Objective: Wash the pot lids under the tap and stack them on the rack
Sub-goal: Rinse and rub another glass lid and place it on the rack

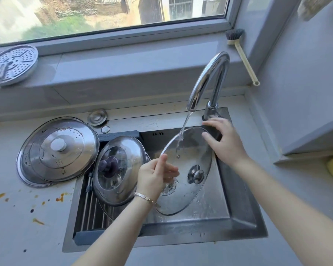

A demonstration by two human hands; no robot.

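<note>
Left hand [155, 176] pinches round steel-knobbed glass lid [190, 156]; right hand [224, 144] spread at far rim; rotate it under curved chrome tap [210, 73].

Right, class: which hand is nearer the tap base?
Right. The right hand is just beside the tap base, at its front; the left hand holds the glass lid by its rim, lower and farther left.

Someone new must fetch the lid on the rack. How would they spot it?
Find the sink; a slatted rack spans its left end. The lid lying there has a dark purple knob, unlike the larger white-knobbed lid on the counter and the metal-knobbed lid held under the tap.
</note>
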